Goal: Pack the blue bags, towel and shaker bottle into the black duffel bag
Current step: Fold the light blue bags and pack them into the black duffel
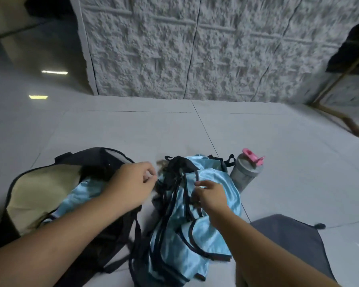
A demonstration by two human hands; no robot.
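The black duffel bag lies open on the floor at the left, showing a pale lining. One shiny blue bag is inside it. A pile of blue bags with black straps lies in the middle of the floor. My left hand hovers over the duffel's right end with its fingers pinched; what it pinches I cannot make out. My right hand grips the top blue bag of the pile. The grey shaker bottle with a pink lid stands just right of the pile. A grey towel lies at the lower right.
A rough white stone-textured wall rises behind the tiled floor. A wooden-framed piece of furniture stands at the far right.
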